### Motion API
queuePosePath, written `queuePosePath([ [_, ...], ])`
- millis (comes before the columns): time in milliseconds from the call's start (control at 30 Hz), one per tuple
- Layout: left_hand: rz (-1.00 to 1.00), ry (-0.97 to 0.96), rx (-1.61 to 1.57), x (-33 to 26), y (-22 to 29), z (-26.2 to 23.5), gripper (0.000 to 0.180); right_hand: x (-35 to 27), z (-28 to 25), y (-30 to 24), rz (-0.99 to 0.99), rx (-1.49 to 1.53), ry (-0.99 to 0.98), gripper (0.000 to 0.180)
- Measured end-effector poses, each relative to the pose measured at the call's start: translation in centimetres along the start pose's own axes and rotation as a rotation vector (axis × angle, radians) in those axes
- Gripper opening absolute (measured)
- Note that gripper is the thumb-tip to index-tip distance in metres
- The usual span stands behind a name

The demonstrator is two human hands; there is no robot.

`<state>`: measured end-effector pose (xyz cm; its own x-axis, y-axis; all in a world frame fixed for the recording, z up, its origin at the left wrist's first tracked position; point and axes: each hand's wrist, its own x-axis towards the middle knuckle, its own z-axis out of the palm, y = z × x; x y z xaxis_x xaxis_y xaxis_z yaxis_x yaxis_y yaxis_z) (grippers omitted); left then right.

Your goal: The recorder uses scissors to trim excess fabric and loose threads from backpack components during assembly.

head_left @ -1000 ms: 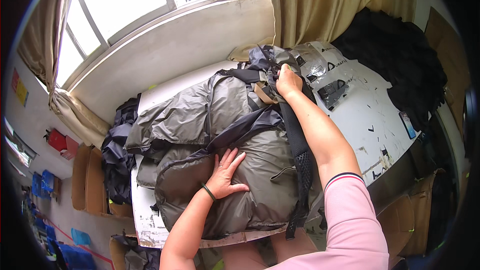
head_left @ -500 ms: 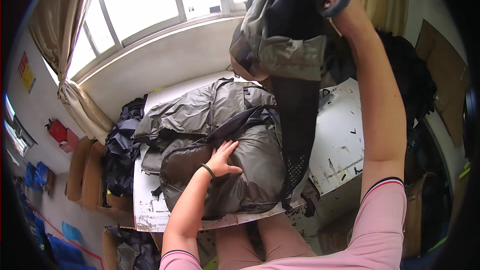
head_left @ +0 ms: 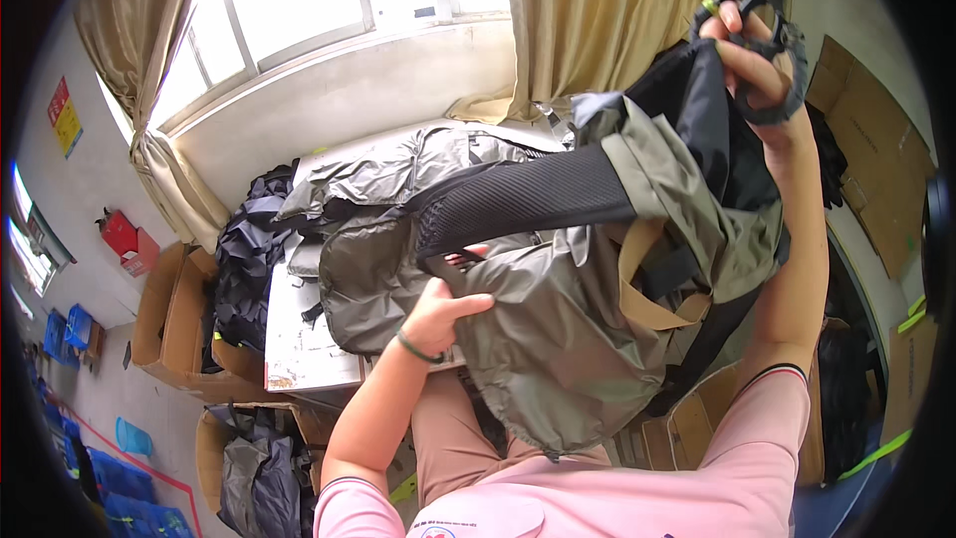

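An olive-grey backpack (head_left: 573, 339) with black mesh straps hangs between my hands, partly over the table edge and my lap. Up at the right, my right hand (head_left: 762, 70) is closed around its black webbing and buckles. My left hand (head_left: 435, 314) grips an edge of the bag at the middle, thumb in front and fingers mostly behind the fabric. A tan loop (head_left: 637, 279) stands out on the bag's side. More olive-grey fabric (head_left: 368, 289) lies beneath it on the white table (head_left: 309, 354); whether it belongs to the same bag, I cannot tell.
Dark fabric (head_left: 254, 279) is heaped at the table's left end. Cardboard boxes (head_left: 164, 324) stand on the floor to the left, one holding grey and black bags (head_left: 259, 478). Flat cardboard (head_left: 876, 159) leans at the right. Curtains (head_left: 627, 10) hang by the window.
My right hand has moved rightward, pulling the backpack off the table toward me. My left hand, earlier spread flat on the grey fabric, now grips an edge of the bag.
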<state>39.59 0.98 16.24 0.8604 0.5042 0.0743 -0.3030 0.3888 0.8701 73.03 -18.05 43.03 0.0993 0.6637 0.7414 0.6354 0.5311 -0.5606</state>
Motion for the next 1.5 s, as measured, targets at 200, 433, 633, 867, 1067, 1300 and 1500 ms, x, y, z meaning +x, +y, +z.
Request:
queuePosePath([
  [200, 0.026, 0.001, 0.255, -12.4, 5.3, -3.3, 0.094, -17.4, 0.5, 3.8, 0.691, -0.064, -0.084, 0.022],
  [433, -0.530, 0.144, 0.548, -17.6, -1.8, -8.0, 0.083, -35.5, 16.1, 7.3, 0.890, 0.141, 0.148, 0.030],
  [633, -0.089, 0.536, 0.878, -21.1, -8.0, -9.4, 0.066, -39.1, 27.3, 3.5, 0.468, -0.245, -0.210, 0.070],
  [867, -0.071, 0.546, 0.820, -26.9, -8.4, -7.0, 0.009, -42.9, 23.9, 7.7, 0.791, -0.104, 0.127, 0.026],
  [1067, 0.306, 0.645, 0.563, -33.3, 0.0, -5.4, 0.012, -36.7, 8.2, 3.9, 0.940, 0.350, 0.844, 0.027],
  [1300, 0.049, 0.611, 0.793, -33.1, -2.3, -10.3, 0.010, -43.8, 5.7, 9.9, 1.097, -0.254, 0.576, 0.028],
  [1500, -0.265, 0.644, 0.922, -33.1, -4.1, -13.6, 0.037, -41.5, 14.3, 7.9, 0.957, -0.219, 0.215, 0.021],
])
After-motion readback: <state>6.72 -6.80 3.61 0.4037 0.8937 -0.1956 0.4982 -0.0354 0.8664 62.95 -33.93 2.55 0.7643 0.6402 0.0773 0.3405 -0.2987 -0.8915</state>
